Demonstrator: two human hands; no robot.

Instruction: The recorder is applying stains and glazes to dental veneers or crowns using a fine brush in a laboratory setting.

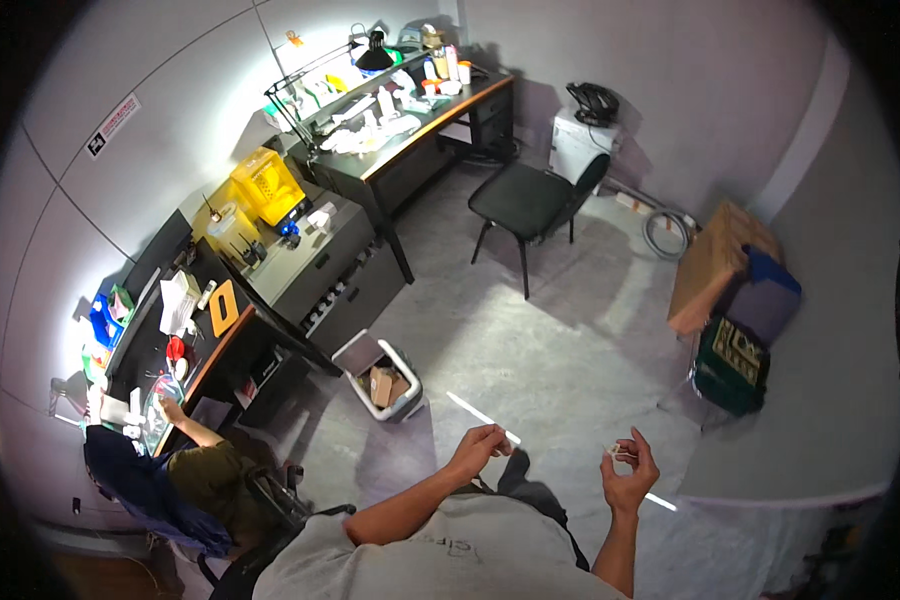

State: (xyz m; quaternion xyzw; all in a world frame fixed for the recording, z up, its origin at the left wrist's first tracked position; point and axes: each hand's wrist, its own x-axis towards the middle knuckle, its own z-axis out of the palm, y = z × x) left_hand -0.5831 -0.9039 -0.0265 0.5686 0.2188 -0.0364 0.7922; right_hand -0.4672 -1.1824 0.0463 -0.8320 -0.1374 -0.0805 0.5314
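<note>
My left hand (478,452) is closed around a thin white stick (468,406), held in front of my grey shirt. The stick's long end points away to the upper left, and a short end shows past my fingers. To the right, my right hand (628,484) is raised with its fingers curled. A second white stick (661,502) comes out behind that hand toward the lower right. Something small and pale also shows at its fingertips; I cannot tell whether it is part of the same stick. My hands are well apart.
A lidded white bin (410,392) with cardboard inside stands ahead on the left. Beyond it are a black chair (525,200) and a cluttered desk (425,128). At the left, a person (205,475) works at another desk. Cardboard (720,255) and a green crate (735,370) stand right.
</note>
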